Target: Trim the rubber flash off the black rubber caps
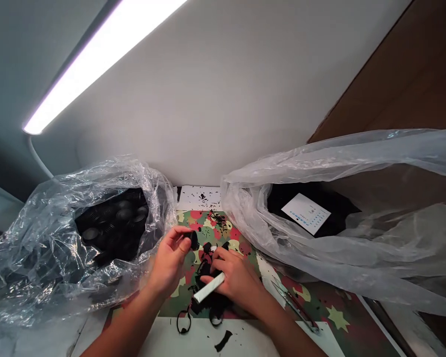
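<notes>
Above the patterned sheet (189,218), I see the left hand (170,255) pinching a small black part (195,240) by fingertips; the right hand (232,275), its fingers curled, holds a white stick (209,288).

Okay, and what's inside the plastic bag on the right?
In the bag there's something black, with a white card lying on top of it. What's directly under the card, or deeper in the bag, is covered.
</notes>
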`<state>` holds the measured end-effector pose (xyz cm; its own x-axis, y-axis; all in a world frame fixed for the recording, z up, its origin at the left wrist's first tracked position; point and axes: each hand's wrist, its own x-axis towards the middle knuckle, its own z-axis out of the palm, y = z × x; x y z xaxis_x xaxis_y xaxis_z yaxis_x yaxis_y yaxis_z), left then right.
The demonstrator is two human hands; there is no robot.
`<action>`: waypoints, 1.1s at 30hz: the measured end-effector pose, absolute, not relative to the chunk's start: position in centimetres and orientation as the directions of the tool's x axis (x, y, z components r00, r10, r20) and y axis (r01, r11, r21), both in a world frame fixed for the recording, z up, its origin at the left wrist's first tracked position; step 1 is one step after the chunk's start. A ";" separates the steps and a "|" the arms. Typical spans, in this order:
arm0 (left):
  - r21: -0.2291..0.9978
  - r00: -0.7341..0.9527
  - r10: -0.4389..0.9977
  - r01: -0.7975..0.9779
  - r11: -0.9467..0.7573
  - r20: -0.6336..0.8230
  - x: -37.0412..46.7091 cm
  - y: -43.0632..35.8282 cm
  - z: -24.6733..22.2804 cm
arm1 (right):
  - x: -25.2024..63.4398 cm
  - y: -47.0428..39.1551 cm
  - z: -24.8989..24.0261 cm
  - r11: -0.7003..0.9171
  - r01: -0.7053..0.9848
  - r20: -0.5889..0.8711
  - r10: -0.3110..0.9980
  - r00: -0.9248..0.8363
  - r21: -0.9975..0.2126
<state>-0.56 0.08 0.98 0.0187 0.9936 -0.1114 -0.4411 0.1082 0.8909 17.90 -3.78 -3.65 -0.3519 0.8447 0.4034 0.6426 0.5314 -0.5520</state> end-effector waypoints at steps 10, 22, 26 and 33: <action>0.993 0.180 0.982 -0.085 0.076 -0.060 -0.6 -0.9 0.3 | 19.0 -4.7 -2.1 0.458 0.295 0.508 0.854 0.118 -0.839; 0.965 0.277 0.945 0.143 -0.222 0.176 -0.1 -1.1 -0.4 | 17.4 -4.8 -2.2 0.104 0.247 0.095 0.994 -0.045 -0.963; 0.979 0.274 0.949 0.083 -0.188 0.159 -0.1 -1.0 -0.5 | 17.0 -4.6 -2.2 -0.033 0.036 -0.035 0.998 -0.058 -0.999; 0.992 0.239 0.970 -0.122 -0.018 0.047 0.2 -0.9 -0.5 | 16.6 -4.5 -1.7 -0.124 -0.355 -0.092 0.990 -0.106 -0.926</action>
<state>0.18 -0.92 -0.45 0.2388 0.9699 0.0471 -0.1223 -0.0180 0.9923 16.58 -4.54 -1.69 -0.1060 0.9901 -0.0922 -0.3554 -0.1244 -0.9264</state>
